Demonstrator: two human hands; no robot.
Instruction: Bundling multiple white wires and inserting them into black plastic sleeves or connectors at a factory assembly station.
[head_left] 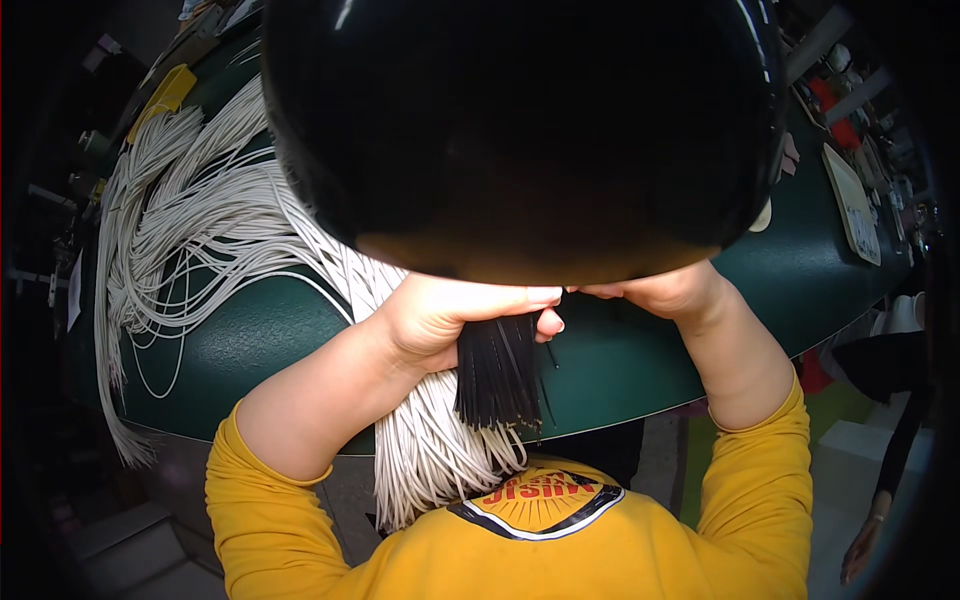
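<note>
A bundle of thin black wires (497, 375) hangs down from my left hand (440, 315), whose fingers and thumb are closed around it. The cut ends of the wires point toward my body, and a few strands stick out at the right side. Close by on the right is my right hand (665, 290), its fingers drawn together near the top of the bundle. A large dark rounded shape (520, 140) covers most of those fingers and whatever they pinch. Under my left wrist runs a thick bundle of white wires (430, 440), its ends hanging over the table's near edge.
Long white wires (210, 220) lie in loops across the left of the green table (240, 345). A yellow bin (165, 100) stands at the far left. On the right is a pale tray (852, 205). Another person's hand (862, 550) hangs at the lower right.
</note>
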